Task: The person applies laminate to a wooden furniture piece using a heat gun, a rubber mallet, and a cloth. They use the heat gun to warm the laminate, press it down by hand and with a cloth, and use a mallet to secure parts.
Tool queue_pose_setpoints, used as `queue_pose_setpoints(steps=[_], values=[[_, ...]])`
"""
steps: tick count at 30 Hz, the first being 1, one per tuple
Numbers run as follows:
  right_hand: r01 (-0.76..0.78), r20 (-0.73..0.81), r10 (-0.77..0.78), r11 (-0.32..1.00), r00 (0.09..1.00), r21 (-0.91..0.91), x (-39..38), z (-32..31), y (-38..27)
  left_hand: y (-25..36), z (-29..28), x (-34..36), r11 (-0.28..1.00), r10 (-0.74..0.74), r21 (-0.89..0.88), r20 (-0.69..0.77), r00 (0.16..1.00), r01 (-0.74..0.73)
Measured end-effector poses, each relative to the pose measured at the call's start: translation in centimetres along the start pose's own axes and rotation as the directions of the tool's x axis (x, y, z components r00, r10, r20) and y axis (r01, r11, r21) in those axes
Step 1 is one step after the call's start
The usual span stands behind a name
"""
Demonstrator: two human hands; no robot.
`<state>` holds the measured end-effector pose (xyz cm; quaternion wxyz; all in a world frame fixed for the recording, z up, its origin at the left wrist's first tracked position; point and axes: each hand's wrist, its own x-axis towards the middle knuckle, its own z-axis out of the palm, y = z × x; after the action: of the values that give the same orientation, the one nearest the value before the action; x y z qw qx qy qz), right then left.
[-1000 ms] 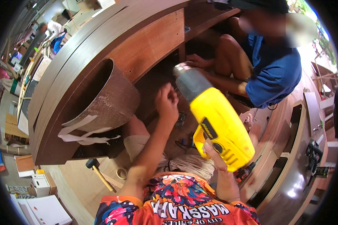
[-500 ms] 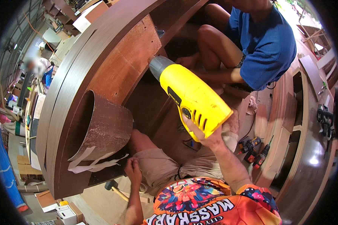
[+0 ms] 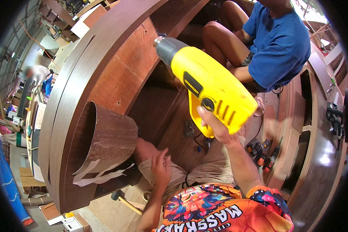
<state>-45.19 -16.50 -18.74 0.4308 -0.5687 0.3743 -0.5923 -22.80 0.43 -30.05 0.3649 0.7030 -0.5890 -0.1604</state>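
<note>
My right hand [image 3: 216, 125] grips a yellow heat gun [image 3: 216, 85] by its handle. Its dark nose and metal nozzle point up and left, at the edge of a bare reddish-brown wood surface [image 3: 121, 73]. Whether the nozzle touches the wood cannot be told. Below that surface, a brown veneer sheet [image 3: 112, 135] curls away from the curved dark cabinet [image 3: 75, 73], with torn pale strips [image 3: 100, 176] hanging at its lower edge. My left hand [image 3: 161, 167] is beside my bent knee, right of the curled sheet, fingers loosely apart and holding nothing.
A co-worker in a blue shirt [image 3: 278, 46] sits beyond the heat gun, knees bent. Two cordless drills [image 3: 265, 152] lie at the right beside long wooden panels. A mallet [image 3: 121, 199] rests below the cabinet. Far left, another person [image 3: 38, 73] stands near cluttered benches.
My left hand has moved up and right, away from the torn strips to beside my knee. The heat gun has shifted right, its nozzle higher along the wood's edge.
</note>
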Motion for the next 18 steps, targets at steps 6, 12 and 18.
queue_pose_setpoints(steps=[6, 12, 18], values=[[-0.151, 0.092, 0.163, 0.98, 0.982, -0.127, -9.0, -5.9, 6.4, 6.9, 2.5, 20.8, 0.778, 0.618, 0.425, -0.384, 0.687, -0.462], [-0.153, 0.075, 0.147, 0.984, 0.986, 0.093, -13.3, -8.6, 5.9, 17.2, -1.3, 33.9, 0.64, 0.666, 0.763, -0.489, 0.563, -0.095], [-0.091, 0.038, 0.086, 0.984, 0.996, 0.151, -14.0, -9.7, 6.4, 17.7, -1.9, 36.0, 0.503, 0.692, 0.863, -0.376, 0.616, -0.039]])
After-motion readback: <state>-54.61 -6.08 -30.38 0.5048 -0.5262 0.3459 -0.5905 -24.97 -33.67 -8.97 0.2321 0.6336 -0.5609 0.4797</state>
